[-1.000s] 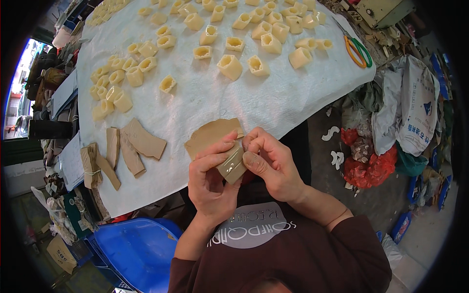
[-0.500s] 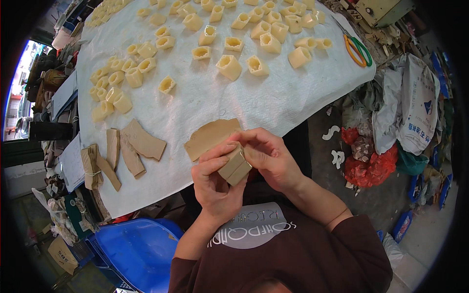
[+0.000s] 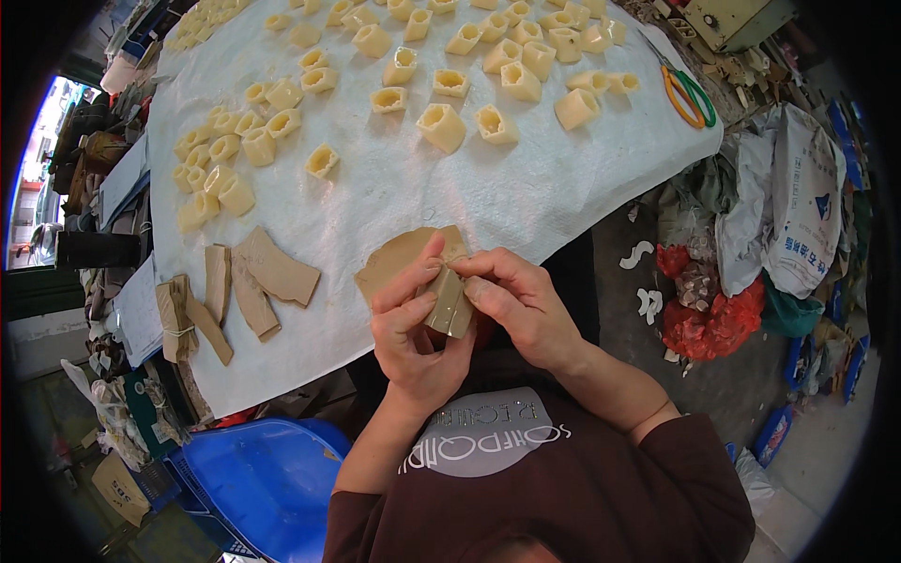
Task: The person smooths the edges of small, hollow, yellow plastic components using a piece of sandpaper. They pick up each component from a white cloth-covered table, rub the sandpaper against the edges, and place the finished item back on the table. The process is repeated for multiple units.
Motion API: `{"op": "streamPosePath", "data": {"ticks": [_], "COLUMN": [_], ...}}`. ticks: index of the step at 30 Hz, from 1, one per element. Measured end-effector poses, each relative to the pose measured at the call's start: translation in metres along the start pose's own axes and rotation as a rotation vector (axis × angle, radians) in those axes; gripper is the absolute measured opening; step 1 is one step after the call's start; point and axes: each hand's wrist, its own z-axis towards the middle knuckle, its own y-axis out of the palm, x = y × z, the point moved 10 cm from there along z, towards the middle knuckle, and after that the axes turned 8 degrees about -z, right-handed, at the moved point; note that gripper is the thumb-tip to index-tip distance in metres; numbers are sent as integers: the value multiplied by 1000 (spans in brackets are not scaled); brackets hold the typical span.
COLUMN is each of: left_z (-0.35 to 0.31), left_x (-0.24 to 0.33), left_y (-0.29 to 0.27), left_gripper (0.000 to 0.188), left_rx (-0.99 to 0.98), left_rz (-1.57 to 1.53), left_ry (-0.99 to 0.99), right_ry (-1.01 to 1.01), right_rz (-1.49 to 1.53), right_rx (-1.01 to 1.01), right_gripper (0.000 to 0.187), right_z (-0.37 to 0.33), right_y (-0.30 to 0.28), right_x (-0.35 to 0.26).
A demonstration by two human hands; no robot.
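Note:
A small tan, box-shaped piece (image 3: 450,310) with a seam and shiny edges sits between my two hands. My left hand (image 3: 405,342) is closed round its left side, thumb and fingers pressing on it. My right hand (image 3: 526,310) pinches its upper right edge with thumb and forefinger. Just beyond, a flat tan sheet (image 3: 399,255) with a curved edge lies on the white-covered table (image 3: 375,202), partly hidden by my left fingers. Several tan strips (image 3: 251,298) and a wider tan piece (image 3: 282,267) lie at the left, next to a tied bundle of strips (image 3: 173,319).
Many hollow cream-coloured pieces (image 3: 441,129) stand across the far part of the table. Scissors (image 3: 690,97) with orange and green handles lie at the far right edge. A blue plastic tub (image 3: 263,483) is below left; red bags (image 3: 713,324) and a white sack (image 3: 805,202) stand on the right.
The box-shaped piece has been turned in my hands, showing a narrower, shinier side. My left forefinger has lifted and my right fingers have shifted along its edge.

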Motion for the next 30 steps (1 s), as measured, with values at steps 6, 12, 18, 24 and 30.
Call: {"op": "streamPosePath", "data": {"ticks": [6, 12, 18, 24, 30], "left_z": [-4, -3, -3, -7, -5], "left_x": [2, 0, -2, -14, -30], "left_y": [1, 1, -3, -15, -23], "left_gripper": [54, 54, 51, 50, 48], "left_rx": [-5, -24, -16, 96, 168], "left_rz": [83, 126, 160, -59, -243], "left_ry": [57, -5, -16, -118, -337], "right_ry": [35, 23, -53, -79, -196], "right_rz": [-2, 2, -39, 141, -81], "right_rx": [-27, -34, -26, -85, -57], "right_gripper": [27, 34, 50, 58, 55], "right_z": [-1, -4, -8, -8, 2], "right_y": [4, 14, 22, 28, -8], "right_x": [0, 1, 3, 9, 7]}}
